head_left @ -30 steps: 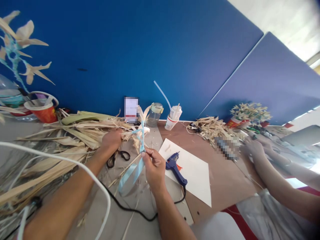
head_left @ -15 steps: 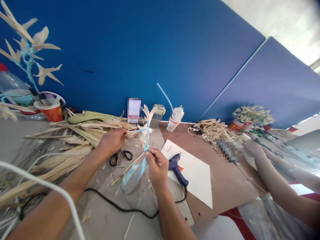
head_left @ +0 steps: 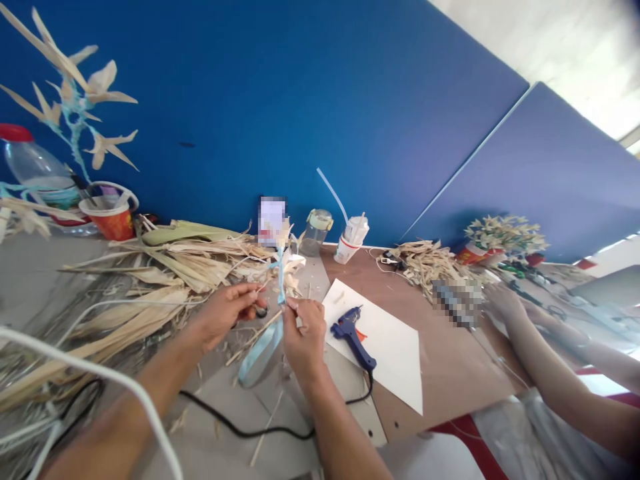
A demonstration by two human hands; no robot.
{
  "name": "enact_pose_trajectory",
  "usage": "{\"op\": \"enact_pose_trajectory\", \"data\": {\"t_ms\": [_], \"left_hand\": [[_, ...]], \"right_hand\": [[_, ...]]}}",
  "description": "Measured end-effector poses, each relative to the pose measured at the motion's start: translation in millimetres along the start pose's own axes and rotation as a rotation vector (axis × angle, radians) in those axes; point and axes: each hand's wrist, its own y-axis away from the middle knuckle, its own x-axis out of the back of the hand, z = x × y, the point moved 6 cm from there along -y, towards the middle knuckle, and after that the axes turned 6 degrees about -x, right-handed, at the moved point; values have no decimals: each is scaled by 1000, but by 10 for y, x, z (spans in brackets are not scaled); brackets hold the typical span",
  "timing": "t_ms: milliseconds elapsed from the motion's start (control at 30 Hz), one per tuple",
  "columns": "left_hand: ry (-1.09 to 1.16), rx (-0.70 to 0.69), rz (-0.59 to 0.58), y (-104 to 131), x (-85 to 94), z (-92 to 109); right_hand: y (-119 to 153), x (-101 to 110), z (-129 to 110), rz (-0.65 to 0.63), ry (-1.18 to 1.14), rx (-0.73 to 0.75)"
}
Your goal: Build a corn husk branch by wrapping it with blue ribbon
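Note:
My right hand (head_left: 306,327) is pinched round the base of a husk flower stem (head_left: 281,273) wrapped in light blue tape. A loop of the blue ribbon (head_left: 257,353) hangs below it. Just left of the stem, my left hand (head_left: 230,312) is closed, its fingertips together on what seems a thin pale strand; the exact thing is too small to name. Black scissors (head_left: 261,311) lie mostly hidden behind my left hand. A blue glue gun (head_left: 356,337) rests on white paper (head_left: 395,353) to the right.
Dried husks (head_left: 170,267) cover the left side, near a bottle (head_left: 40,167) and a red cup (head_left: 113,220) with a finished branch. At the back stand a phone (head_left: 273,220), a jar (head_left: 316,233) and a white cup (head_left: 349,248). Another person's arms (head_left: 545,360) are at right.
My left hand has come back from the husks toward the stem, partly covering the scissors. My right hand and the flower stem have shifted slightly left.

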Motion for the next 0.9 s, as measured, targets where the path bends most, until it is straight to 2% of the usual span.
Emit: {"op": "enact_pose_trajectory", "data": {"t_ms": [200, 367, 567, 700, 767, 900], "left_hand": [[106, -26, 60, 127, -114, -25], [96, -44, 149, 137, -95, -6], [98, -79, 230, 145, -42, -10], [20, -80, 210, 137, -47, -50], [74, -67, 171, 135, -69, -80], [283, -26, 19, 122, -115, -112]], "right_hand": [[58, -120, -66, -43, 180, 60], [97, -201, -70, -84, 246, 56], [119, -210, -38, -41, 219, 65], [114, -210, -24, -37, 194, 49], [111, -207, -25, -36, 170, 46], [117, -230, -38, -71, 152, 55]]}}
